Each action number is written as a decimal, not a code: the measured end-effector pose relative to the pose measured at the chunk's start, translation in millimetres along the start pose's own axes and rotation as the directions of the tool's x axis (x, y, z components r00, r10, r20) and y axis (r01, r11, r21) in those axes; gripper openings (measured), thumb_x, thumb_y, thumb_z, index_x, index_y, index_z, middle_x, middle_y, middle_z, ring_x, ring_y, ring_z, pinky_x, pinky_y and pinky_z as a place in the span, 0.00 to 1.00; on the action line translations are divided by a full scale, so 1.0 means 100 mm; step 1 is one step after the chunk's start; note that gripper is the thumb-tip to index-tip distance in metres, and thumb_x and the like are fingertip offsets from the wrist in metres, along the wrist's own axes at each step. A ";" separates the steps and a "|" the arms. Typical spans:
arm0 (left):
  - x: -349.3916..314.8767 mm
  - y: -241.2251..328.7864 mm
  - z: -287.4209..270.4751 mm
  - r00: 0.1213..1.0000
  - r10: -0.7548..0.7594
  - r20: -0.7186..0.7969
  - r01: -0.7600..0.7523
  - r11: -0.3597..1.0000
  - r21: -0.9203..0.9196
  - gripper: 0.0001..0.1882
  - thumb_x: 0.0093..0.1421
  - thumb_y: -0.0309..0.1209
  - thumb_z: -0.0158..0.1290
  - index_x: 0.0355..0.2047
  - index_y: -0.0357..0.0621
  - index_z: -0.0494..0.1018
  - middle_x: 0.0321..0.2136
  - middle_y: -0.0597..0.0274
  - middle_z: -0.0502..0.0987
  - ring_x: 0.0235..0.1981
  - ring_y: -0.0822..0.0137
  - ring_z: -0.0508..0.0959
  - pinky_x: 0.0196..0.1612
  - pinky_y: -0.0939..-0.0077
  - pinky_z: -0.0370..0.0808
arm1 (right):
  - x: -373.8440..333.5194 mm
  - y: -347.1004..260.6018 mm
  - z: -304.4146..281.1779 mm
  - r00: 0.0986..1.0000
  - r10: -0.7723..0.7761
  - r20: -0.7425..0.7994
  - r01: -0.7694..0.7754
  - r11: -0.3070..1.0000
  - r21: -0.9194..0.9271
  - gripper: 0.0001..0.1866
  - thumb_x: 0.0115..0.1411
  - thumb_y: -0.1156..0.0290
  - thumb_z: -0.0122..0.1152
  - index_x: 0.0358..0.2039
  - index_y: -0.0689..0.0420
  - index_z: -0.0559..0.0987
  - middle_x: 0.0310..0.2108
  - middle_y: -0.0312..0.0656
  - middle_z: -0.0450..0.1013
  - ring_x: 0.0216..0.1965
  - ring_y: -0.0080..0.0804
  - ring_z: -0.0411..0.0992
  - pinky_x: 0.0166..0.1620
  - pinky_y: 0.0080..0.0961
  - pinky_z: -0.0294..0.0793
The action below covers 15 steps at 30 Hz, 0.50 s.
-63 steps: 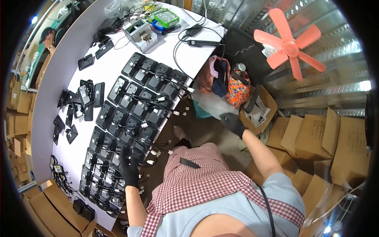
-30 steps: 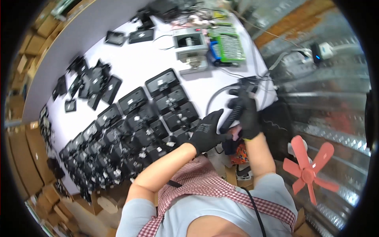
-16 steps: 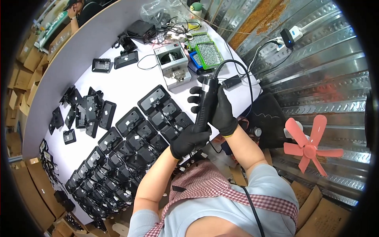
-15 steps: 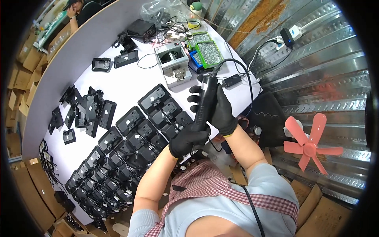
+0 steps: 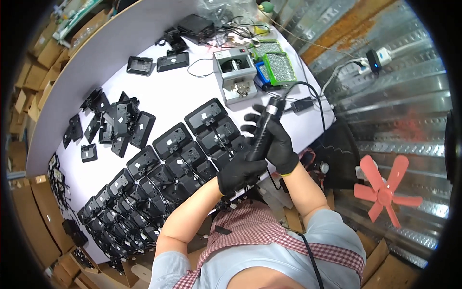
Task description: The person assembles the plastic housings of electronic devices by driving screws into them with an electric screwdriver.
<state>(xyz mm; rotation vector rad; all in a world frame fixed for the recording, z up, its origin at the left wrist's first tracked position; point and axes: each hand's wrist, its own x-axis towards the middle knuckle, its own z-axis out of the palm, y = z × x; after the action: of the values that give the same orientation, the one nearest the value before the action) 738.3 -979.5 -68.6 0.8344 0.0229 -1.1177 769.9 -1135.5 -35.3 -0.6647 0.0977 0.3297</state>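
A black electric screwdriver (image 5: 265, 131) is held tilted above the table's near right edge, its cable curving away from the upper end. Wrapped round its lower end is my black-gloved left hand (image 5: 239, 174), which hides the tip. My right hand (image 5: 281, 147), gloved too, holds the body from the right, and its fingers reach past the tool's far side. To the left, rows of black rectangular housings (image 5: 172, 140) with cables lie close together. Beyond the hands stands a grey screw feeder (image 5: 236, 72), with a green tray (image 5: 280, 68) of small metal screws beside it.
A loose pile of black parts (image 5: 124, 118) lies at the left. A blue tray (image 5: 262, 73), tangled cables and a black adapter (image 5: 302, 104) are on the far side. The table's raised rim (image 5: 60, 96) curves round the left. A pink fan (image 5: 384, 195) stands right of my arm.
The view has shifted, so the table's things appear farther right. Both hands keep their hold on the screwdriver, which stays tilted. The person at the upper left has left the view.
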 end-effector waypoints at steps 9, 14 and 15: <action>0.85 1.06 -0.93 0.698 0.614 -0.369 0.083 0.443 0.893 0.33 0.64 0.55 0.50 0.53 0.36 0.69 0.40 0.54 0.77 0.42 0.66 0.76 0.48 0.72 0.73 | 0.41 -0.60 -0.68 0.918 -0.362 -0.164 0.315 0.915 -0.253 0.16 0.66 0.69 0.54 0.52 0.59 0.71 0.39 0.40 0.74 0.32 0.25 0.74 0.38 0.26 0.75; 1.26 1.56 -2.44 0.397 0.479 -0.783 0.233 0.772 0.591 0.36 0.64 0.56 0.41 0.51 0.32 0.71 0.44 0.39 0.77 0.47 0.51 0.78 0.51 0.62 0.73 | 0.67 -0.62 -0.84 0.956 -0.173 -0.235 0.058 0.903 -0.426 0.24 0.59 0.68 0.59 0.56 0.60 0.70 0.50 0.44 0.74 0.32 0.27 0.75 0.34 0.22 0.75; 1.32 1.66 -2.46 0.498 0.283 -0.820 0.328 0.814 0.480 0.36 0.65 0.57 0.39 0.49 0.32 0.73 0.42 0.43 0.78 0.38 0.57 0.80 0.41 0.64 0.76 | 0.80 -0.58 -1.01 0.962 -0.139 -0.233 0.027 0.903 -0.429 0.25 0.59 0.68 0.59 0.57 0.60 0.69 0.49 0.42 0.74 0.32 0.27 0.76 0.33 0.22 0.76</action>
<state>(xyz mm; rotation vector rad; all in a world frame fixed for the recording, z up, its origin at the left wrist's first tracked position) 1025.6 -906.5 -200.5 1.9482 0.5844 -0.5790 866.1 -1219.3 -96.0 -1.1416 0.2517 0.1776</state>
